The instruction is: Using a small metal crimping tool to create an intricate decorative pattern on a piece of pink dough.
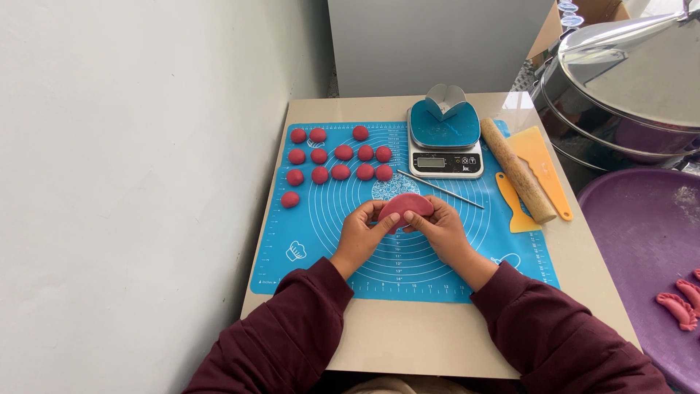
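Both my hands hold a folded, half-moon piece of red dough (405, 205) just above the blue baking mat (306, 241). My left hand (362, 232) pinches its left end with thumb and fingers. My right hand (437, 225) grips its right end. Several small red dough balls (341, 156) lie in rows on the far left part of the mat. A thin metal stick (440, 189) rests on the mat just beyond my hands.
A kitchen scale (445, 146) with a blue plate and a white cutter stands at the mat's far edge. A wooden rolling pin (516, 170) and two orange scrapers (543, 169) lie to the right. A purple tray (642, 241) holds shaped red dumplings (678, 308); steel steamer pots (627, 87) stand behind it. A wall runs along the left.
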